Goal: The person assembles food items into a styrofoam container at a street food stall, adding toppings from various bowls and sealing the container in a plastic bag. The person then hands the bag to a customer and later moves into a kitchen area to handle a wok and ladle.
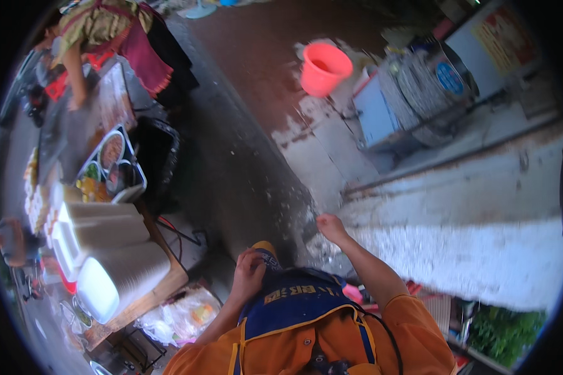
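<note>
My left hand (248, 272), fingers curled, lies against the blue apron (295, 300) with yellow trim and printed writing; whether it grips the cloth cannot be told. My right hand (330, 228) hangs loosely curled at my other side, over the floor by a low pale wall, with nothing visible in it. Left of me, stacked white foam containers (122, 276) stand on a wooden-edged table (176, 276). Farther along it a metal tray (142, 171) holds bowls of food, one with brown bits (112, 149), one with chopped greens (91, 171).
A person (108, 37) leans over the stall's far end. A pink bucket (323, 70) stands on the wet floor, near a metal drum-shaped container (422, 89). The pale wall (450, 248) runs along my right. Plastic bags (183, 318) lie beside the table at lower left.
</note>
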`<state>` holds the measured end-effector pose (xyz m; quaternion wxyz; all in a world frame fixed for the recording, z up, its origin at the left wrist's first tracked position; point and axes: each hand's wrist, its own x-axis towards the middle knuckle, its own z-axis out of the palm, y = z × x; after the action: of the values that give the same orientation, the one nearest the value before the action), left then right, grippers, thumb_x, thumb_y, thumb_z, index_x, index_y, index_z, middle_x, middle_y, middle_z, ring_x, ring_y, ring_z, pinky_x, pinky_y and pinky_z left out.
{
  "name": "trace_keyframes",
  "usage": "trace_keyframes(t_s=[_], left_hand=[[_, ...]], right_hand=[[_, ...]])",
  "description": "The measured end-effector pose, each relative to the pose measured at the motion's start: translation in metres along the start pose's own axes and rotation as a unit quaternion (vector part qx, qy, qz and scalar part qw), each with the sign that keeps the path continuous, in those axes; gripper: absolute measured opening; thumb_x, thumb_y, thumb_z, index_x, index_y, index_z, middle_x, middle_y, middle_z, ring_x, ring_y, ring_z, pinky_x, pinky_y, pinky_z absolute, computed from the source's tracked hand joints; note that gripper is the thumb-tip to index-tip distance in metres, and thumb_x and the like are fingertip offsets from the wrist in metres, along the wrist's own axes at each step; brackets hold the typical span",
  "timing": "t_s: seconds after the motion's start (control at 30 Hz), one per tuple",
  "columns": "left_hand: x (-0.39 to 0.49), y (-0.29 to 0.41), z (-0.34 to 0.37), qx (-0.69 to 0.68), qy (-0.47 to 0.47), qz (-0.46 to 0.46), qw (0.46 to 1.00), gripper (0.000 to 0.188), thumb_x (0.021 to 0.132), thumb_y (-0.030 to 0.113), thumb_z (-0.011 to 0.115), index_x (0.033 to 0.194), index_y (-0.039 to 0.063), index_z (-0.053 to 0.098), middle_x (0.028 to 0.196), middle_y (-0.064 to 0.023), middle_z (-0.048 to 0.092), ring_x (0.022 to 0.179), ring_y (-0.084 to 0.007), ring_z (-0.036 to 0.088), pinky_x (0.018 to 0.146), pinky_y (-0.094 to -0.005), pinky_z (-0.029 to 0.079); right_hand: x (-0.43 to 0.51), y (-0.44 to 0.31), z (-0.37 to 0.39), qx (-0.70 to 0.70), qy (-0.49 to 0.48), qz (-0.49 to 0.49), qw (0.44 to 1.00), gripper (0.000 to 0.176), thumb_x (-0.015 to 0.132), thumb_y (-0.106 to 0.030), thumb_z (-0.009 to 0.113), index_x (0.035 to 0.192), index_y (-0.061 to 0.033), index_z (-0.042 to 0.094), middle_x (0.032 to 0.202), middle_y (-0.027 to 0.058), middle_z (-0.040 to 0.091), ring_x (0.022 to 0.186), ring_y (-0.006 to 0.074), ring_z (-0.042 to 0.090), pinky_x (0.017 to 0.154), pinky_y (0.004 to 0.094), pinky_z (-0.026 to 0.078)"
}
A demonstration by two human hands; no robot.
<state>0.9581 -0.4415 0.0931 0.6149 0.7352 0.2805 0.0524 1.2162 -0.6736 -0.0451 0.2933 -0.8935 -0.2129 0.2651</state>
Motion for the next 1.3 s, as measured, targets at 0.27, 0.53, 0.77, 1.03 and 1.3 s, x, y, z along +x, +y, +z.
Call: trace_keyframes(t_s=[0.27,0.53,0.77,1.03,1.3], left_hand=[[0.180,-0.026,-0.061,0.173,0.122,0.001,0.977,0.033,0.081,0.008,0.068,0.113,-0.001,0.062,0.121,-0.0244,0.059,0.123,-0.0401,0.053,0.100,-0.0448,0.048],[0.513,0.197,-0.144,0.215,0.074,0.177,0.957,0.034,0.087,0.005,0.061,0.120,-0.001,0.057,0.128,-0.0248,0.055,0.116,-0.0442,0.056,0.096,-0.0454,0.050],[0.777,0.322,-0.112,0.159,-0.147,0.274,0.937,0.030,0.087,0.007,0.063,0.115,-0.001,0.060,0.122,-0.0225,0.058,0.112,-0.0402,0.058,0.094,-0.0429,0.052],[1.004,0.359,-0.103,0.364,-0.188,0.359,0.838,0.032,0.087,0.008,0.066,0.117,0.000,0.064,0.116,-0.0165,0.064,0.106,-0.0355,0.062,0.088,-0.0404,0.053],[1.110,0.171,-0.194,-0.015,0.046,-0.367,0.929,0.021,0.094,0.012,0.055,0.108,0.005,0.069,0.089,-0.0109,0.068,0.078,-0.0218,0.066,0.064,-0.0379,0.054]], right_hand=[[0.313,-0.092,-0.035,0.030,-0.018,-0.128,0.991,0.020,0.090,-0.024,0.062,0.099,-0.0087,0.071,0.087,0.0194,0.069,0.083,0.0376,0.068,0.073,0.0436,0.053],[0.390,0.078,-0.147,-0.577,-0.333,-0.139,0.733,0.024,0.072,-0.032,0.071,0.090,-0.0181,0.078,0.093,0.0071,0.075,0.089,0.0303,0.072,0.070,0.0436,0.057],[0.532,0.070,-0.192,-0.430,-0.325,-0.025,0.842,0.029,0.075,-0.037,0.073,0.096,-0.0175,0.077,0.097,0.0079,0.074,0.089,0.0295,0.072,0.076,0.0430,0.055],[0.807,-0.046,-0.326,0.297,-0.049,0.242,0.922,0.019,0.083,-0.021,0.071,0.085,-0.0023,0.069,0.072,0.0085,0.063,0.067,0.0253,0.066,0.053,0.0443,0.057],[1.021,-0.194,-0.531,0.333,0.063,0.140,0.930,0.017,0.094,-0.020,0.063,0.093,-0.0041,0.067,0.063,0.0019,0.050,0.042,0.0133,0.045,0.039,0.0325,0.049]])
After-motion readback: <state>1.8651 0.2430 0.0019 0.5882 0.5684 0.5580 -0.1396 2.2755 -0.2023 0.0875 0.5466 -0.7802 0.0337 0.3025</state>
